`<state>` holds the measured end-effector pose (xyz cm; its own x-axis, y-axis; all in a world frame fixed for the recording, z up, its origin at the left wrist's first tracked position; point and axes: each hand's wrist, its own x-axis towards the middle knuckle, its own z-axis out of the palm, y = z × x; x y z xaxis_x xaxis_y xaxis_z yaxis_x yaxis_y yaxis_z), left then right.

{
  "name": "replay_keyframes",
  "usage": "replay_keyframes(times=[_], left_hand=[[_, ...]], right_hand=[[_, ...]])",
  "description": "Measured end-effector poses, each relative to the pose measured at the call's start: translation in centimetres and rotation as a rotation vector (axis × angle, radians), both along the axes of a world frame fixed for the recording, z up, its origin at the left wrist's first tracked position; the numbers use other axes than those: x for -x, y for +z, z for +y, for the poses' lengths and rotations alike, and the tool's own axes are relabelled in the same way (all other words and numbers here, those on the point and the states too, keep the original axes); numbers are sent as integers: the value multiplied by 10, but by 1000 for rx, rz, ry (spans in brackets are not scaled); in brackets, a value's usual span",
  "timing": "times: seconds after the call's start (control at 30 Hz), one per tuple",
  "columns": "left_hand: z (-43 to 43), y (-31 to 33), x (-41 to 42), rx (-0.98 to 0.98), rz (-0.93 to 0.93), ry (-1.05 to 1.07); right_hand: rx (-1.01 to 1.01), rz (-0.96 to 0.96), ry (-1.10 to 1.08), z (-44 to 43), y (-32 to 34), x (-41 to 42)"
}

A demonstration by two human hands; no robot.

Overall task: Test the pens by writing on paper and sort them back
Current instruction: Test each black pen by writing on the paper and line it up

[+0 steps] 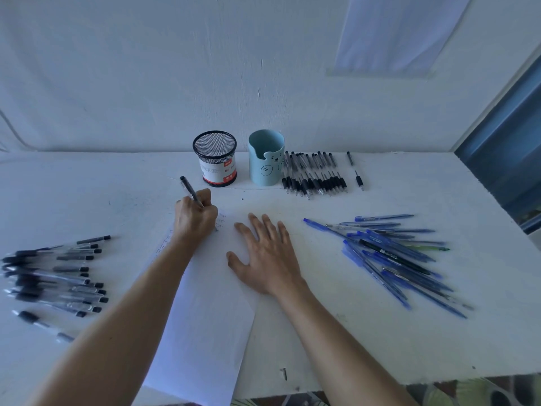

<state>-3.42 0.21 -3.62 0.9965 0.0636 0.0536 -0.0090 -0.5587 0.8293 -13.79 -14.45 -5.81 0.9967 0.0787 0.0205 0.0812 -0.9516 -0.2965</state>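
My left hand [195, 218] grips a black pen [188, 187] with its tip down on the white sheet of paper [205, 312], next to small handwritten marks near the sheet's top. My right hand [265, 256] lies flat with fingers spread, pressing on the paper's right edge. A pile of black pens [55, 273] lies at the left of the table. A row of black pens [314, 175] lies at the back right. A heap of blue pens [392, 256] lies to the right of my right hand.
A black mesh pen cup [215, 158] and a light blue pen holder [265, 158] stand at the back of the white table [351, 341] against the wall. Two loose black pens [355, 171] lie right of the row. The table's front edge is close.
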Motion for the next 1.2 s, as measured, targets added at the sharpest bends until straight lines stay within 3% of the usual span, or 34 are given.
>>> replay_keyframes(times=[0.2,0.5,0.8,1.0,1.1,1.2], left_hand=[[11,-3,-6,470,-23,6],[9,-9,-7,384,-103,-29],[8,-5,-4,382,-131,-84],[12,5,-1,574,-59,-126],[16,6,4,440,17,-191],[14,6,5,-66,46,-253]], right_hand=[[-4,3,4,-1,0,0],[-135,-19,-41,-4,2,-3],[-117,-16,-37,-4,1,-4],[-122,-27,-28,-4,1,-3],[-104,-43,-35,-3,2,-1],[-71,-73,-38,-1,0,-1]])
